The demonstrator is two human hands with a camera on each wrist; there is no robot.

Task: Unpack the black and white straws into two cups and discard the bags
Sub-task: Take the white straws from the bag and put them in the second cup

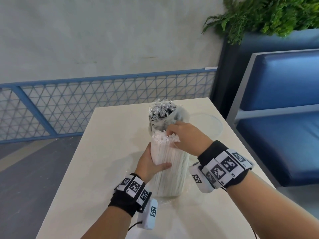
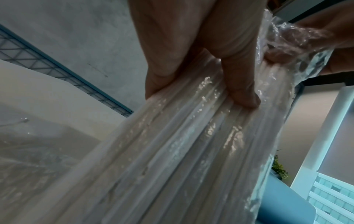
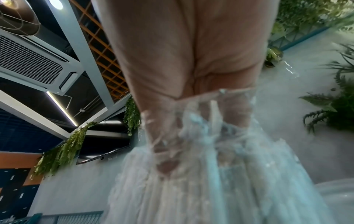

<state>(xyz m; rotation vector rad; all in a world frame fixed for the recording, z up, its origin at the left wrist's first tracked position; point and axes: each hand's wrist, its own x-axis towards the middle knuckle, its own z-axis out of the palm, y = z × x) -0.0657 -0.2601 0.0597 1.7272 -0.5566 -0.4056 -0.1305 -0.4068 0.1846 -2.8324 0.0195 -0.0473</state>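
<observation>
Head view: left hand (image 1: 151, 163) wraps the bagged white straws (image 1: 170, 171), standing upright on the table (image 1: 110, 152); right hand (image 1: 187, 137) pinches the bag mouth above that grip. Black straws (image 1: 161, 112) stand beyond it, cupped. Judged about halfway; bags undiscarded.

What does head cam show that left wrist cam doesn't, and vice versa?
Head only: the bundle of black wrapped straws standing behind the white one, the clear round plastic cup to the right, the cream table, and the right hand pinching at the white bundle's top.

Left wrist only: close detail of the clear plastic bag film over the straws, with the fingers pressed into it.

Both: the left hand gripping the upright bundle of white straws.
</observation>
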